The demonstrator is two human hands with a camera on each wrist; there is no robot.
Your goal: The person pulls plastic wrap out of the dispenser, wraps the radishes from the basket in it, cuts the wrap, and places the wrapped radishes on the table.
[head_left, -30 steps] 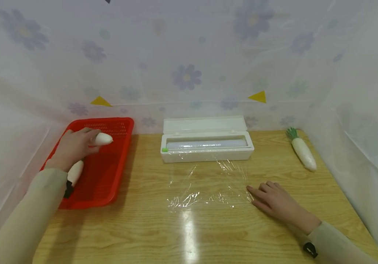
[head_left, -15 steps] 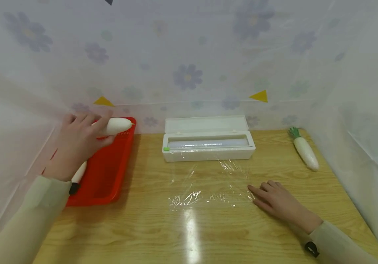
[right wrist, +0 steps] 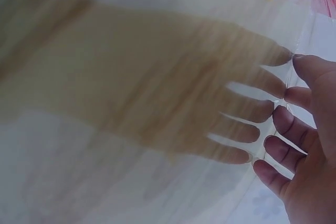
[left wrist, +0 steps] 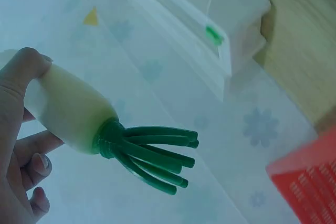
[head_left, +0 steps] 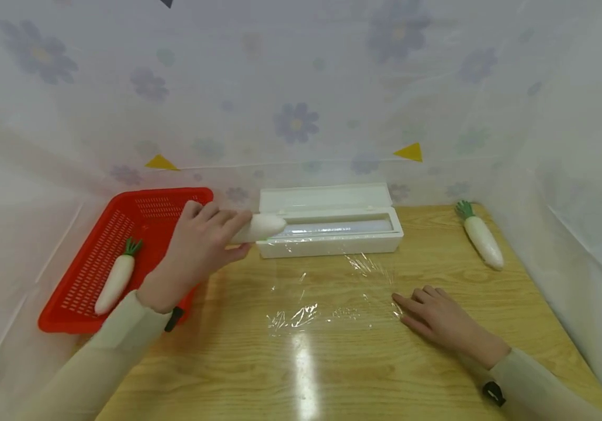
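My left hand grips a white radish in the air, between the basket and the wrap box. In the left wrist view the radish shows its green leaf stalks, with thumb and fingers around its body. My right hand rests on the table with fingers extended, fingertips at the right edge of a sheet of clear plastic wrap. That sheet lies on the wood and runs from the white wrap box, whose lid stands up. A roll lies inside the box.
A red basket stands at the left with another radish in it. One more radish, shiny on its surface, lies at the far right of the wooden table. A flowered sheet hangs behind and at the sides.
My left hand has lifted the radish out of the red basket and carried it right, in front of the wrap box's left end. My right hand has stayed in place.
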